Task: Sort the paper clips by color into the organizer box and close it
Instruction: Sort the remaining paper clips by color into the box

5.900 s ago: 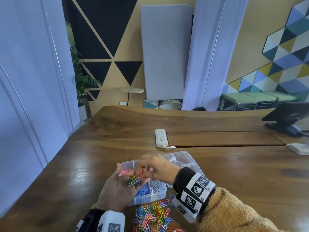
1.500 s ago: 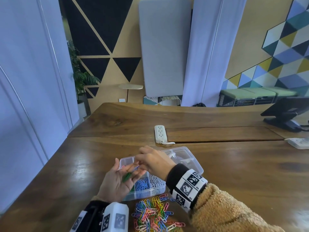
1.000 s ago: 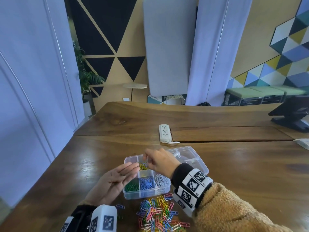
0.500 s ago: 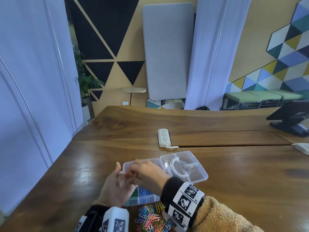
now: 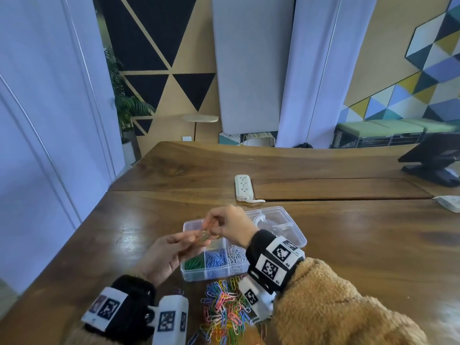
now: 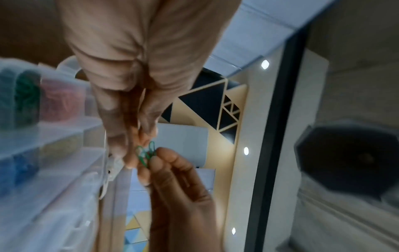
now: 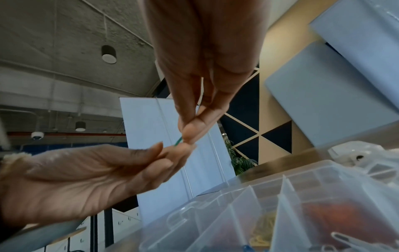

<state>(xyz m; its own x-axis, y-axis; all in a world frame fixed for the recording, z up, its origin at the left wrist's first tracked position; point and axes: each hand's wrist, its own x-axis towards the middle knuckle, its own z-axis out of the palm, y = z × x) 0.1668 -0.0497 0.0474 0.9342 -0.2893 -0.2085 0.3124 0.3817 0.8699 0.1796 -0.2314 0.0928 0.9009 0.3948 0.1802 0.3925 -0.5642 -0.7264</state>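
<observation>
Left hand (image 5: 165, 255) is hovering palm-up over the left edge of the organizer box (image 5: 245, 221), fingers extended, not clenched. Green paper clips (image 6: 145, 154) are lying on its fingertips; the left wrist view is showing at least two, hooked together or overlapping, can't tell which. Left thumb isn't visibly clamping them, so the hand reads as relaxed and supporting, not gripping.

Right hand (image 5: 227, 225) is coming in from above, thumb and index pinching the green clips right at the left fingertips. The right wrist view is showing only a short green wire end (image 7: 178, 141) sticking out below the pinch.

The box is sitting open on the wooden worktop (image 5: 348, 245), directly under both hands. Near row, left to right: green clips (image 5: 194, 263), blue clips (image 5: 216, 259), white clips (image 5: 236, 252). Far row is mostly hidden by the hands in the head view; the wrist views are showing pink/red and yellow clips there, blurred. Clear lid (image 5: 281, 225) is lying flipped open to the right, attached to the box.

Unsorted mixed-colour clip pile (image 5: 224, 307) is sitting on the worktop just in front of the box, between the two wrists.

Farther back: white power strip (image 5: 244, 187) beyond the box; black stand (image 5: 433, 160) at the far right.
</observation>
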